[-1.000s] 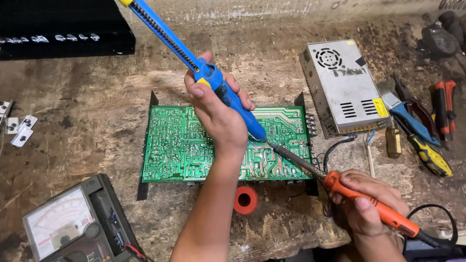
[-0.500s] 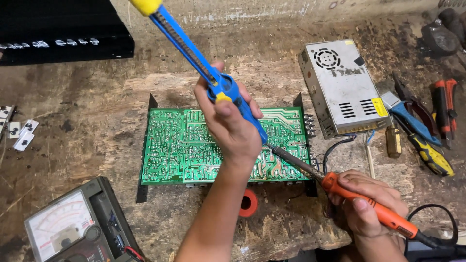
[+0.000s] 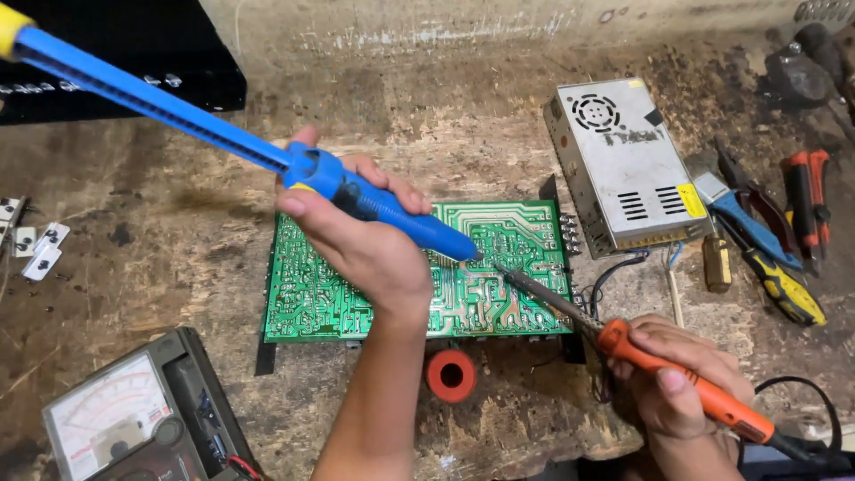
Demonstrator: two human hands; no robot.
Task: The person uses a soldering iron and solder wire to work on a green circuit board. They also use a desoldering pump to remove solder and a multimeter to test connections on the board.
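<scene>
A green circuit board [image 3: 321, 294] lies solder side up in the middle of the worn wooden bench. My left hand [image 3: 361, 240] grips a blue desoldering pump [image 3: 392, 209] with its plunger shaft running up to the top left and its tip down on the board's right part. My right hand [image 3: 681, 379] holds an orange-handled soldering iron [image 3: 712, 405]; its metal tip rests on the board just right of the pump's tip.
A red solder spool [image 3: 451, 375] sits below the board. An analog multimeter [image 3: 134, 423] is at the lower left. A silver power supply box [image 3: 623, 165], pliers and screwdrivers [image 3: 766, 249] lie at the right. A black case [image 3: 187, 71] is at the top left.
The view has moved closer. My left hand has tilted the pump flatter, so its plunger end now points further left. The soldering iron tip stays on the board.
</scene>
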